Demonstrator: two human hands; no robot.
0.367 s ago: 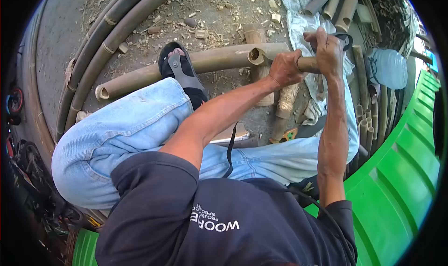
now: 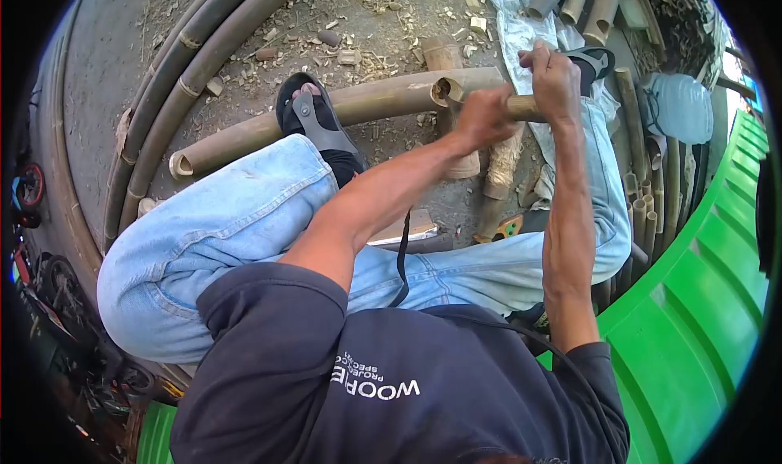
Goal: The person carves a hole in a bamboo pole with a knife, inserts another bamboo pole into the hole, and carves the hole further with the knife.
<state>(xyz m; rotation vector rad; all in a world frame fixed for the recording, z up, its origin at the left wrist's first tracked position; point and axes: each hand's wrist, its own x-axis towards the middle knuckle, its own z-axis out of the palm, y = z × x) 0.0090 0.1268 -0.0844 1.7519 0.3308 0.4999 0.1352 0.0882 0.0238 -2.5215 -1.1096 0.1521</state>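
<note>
A brown bamboo pole (image 2: pixel 383 101) lies across the ground, with an opening (image 2: pixel 445 91) showing a pale, rough inside. My left foot in a dark sandal (image 2: pixel 318 122) presses on it. Close to that opening, my left hand (image 2: pixel 486 118), blurred by motion, is closed around a tool with a thick wooden handle (image 2: pixel 525 108). Part of its dull metal end shows beside the opening. My right hand (image 2: pixel 556 81) grips the far end of the same handle. Beneath the pole lies a short, thick log or bamboo piece (image 2: pixel 444 52).
Chips (image 2: pixel 350 57) litter the ground. Long bamboo poles (image 2: pixel 183 97) curve along the left. Cut bamboo pieces (image 2: pixel 604 12) lie at upper right, near a plastic jug (image 2: pixel 678 109). An orange-handled saw (image 2: pixel 507 228) rests by my leg. Green corrugated sheet (image 2: pixel 692 301) borders the right.
My left hand has shifted slightly left along with the tool, toward the opening in the bamboo. My right hand has moved left too. My right knee sits a little differently.
</note>
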